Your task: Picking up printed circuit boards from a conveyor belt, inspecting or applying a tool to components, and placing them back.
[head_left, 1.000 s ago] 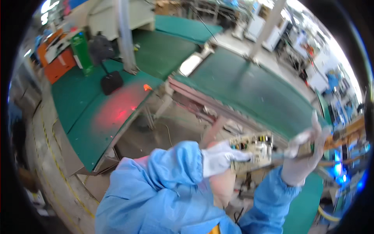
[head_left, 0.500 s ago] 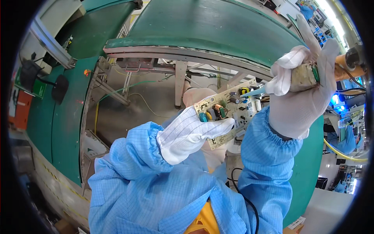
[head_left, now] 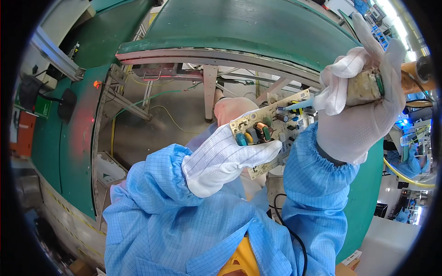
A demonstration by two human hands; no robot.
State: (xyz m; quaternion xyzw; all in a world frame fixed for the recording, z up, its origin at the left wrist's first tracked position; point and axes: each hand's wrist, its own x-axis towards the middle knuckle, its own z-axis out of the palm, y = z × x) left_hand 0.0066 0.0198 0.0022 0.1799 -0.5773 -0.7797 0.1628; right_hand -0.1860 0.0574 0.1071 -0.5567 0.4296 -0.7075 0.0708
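My left hand [head_left: 230, 156], in a white striped glove, grips one end of a tan circuit board [head_left: 251, 120], with the thumb lying across its face. Capacitors, a copper coil and other parts stand on the board. My right hand [head_left: 350, 122], also gloved, is wrapped round a dispensing gun [head_left: 363, 89] with a worn, tape-like body, a green piece at its side and an orange-brown barrel behind. From the gun a pale blue tapered nozzle [head_left: 301, 105] points left. Its tip is at small dark capacitors near the board's far edge; whether it touches them I cannot tell.
A green conveyor belt [head_left: 235, 25] with a metal frame runs across the far side. Another green surface [head_left: 76, 152] lies to the left, and a third [head_left: 363, 198] passes under my right arm. A yellow hose [head_left: 405, 179] and other workers' benches are at the right.
The nozzle tip has shifted slightly left and farther along the board, from beside the yellow part toward the small capacitors. The board has turned slightly in my left hand. Both grips stay the same.
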